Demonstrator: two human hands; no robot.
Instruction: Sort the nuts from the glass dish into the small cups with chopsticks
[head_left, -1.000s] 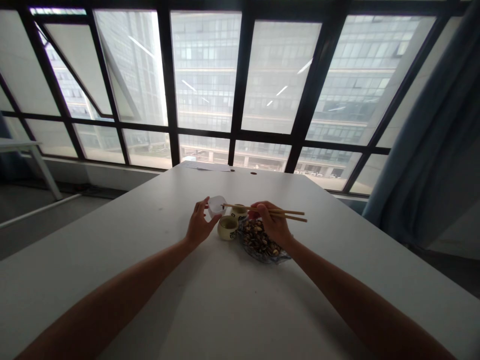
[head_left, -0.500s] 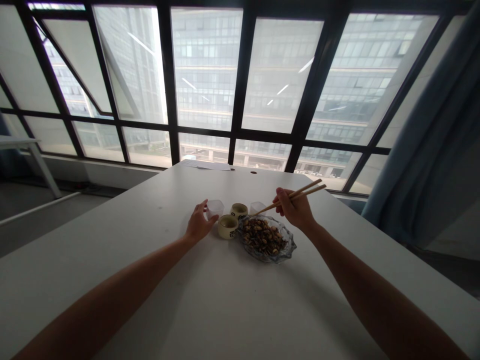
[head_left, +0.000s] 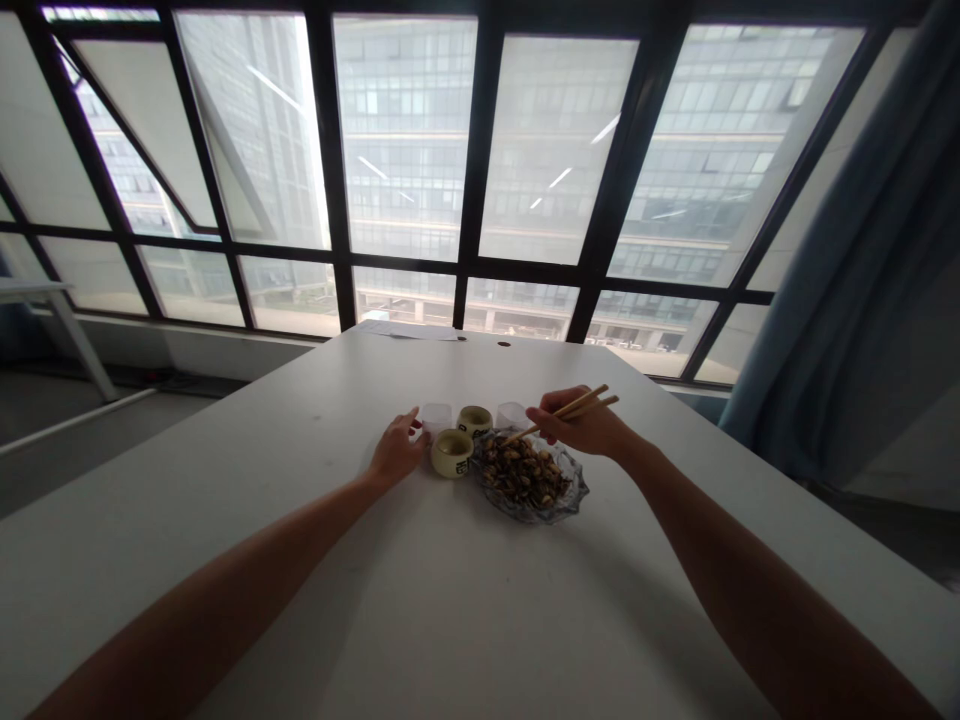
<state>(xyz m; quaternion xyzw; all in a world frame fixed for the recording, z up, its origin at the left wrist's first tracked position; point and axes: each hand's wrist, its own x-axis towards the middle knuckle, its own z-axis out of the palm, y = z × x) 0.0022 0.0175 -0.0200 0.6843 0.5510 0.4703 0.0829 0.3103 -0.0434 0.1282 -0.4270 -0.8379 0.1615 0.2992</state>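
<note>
My right hand (head_left: pixel 574 420) grips a pair of wooden chopsticks (head_left: pixel 585 403), their tips at the far left part of a glass dish (head_left: pixel 576 495). A heap of brown, nut-like pieces (head_left: pixel 525 472) fills that dish. My left hand (head_left: pixel 397 448) rests beside a clear plastic cup (head_left: pixel 436 414), fingers apart; whether they touch it I cannot tell. Just right of this hand stands a small cream cup (head_left: pixel 451 462) with dark lettering. Behind it is a second cream cup (head_left: pixel 475 425). Another clear cup (head_left: pixel 511 415) stands behind the dish, close to my right hand.
Everything stands on a long white table (head_left: pixel 420 600). Paper sheets (head_left: pixel 412 330) lie at its far end, near two dark round spots. Large windows (head_left: pixel 405 140) rise beyond, a blue curtain (head_left: pixel 810 250) hangs at the right, and another white table (head_left: pixel 45 290) is at the far left.
My right hand has moved left and the chopsticks have lowered, their tips now at the brown pieces. My left hand has drawn slightly away from the clear cup. The view has shifted a little.
</note>
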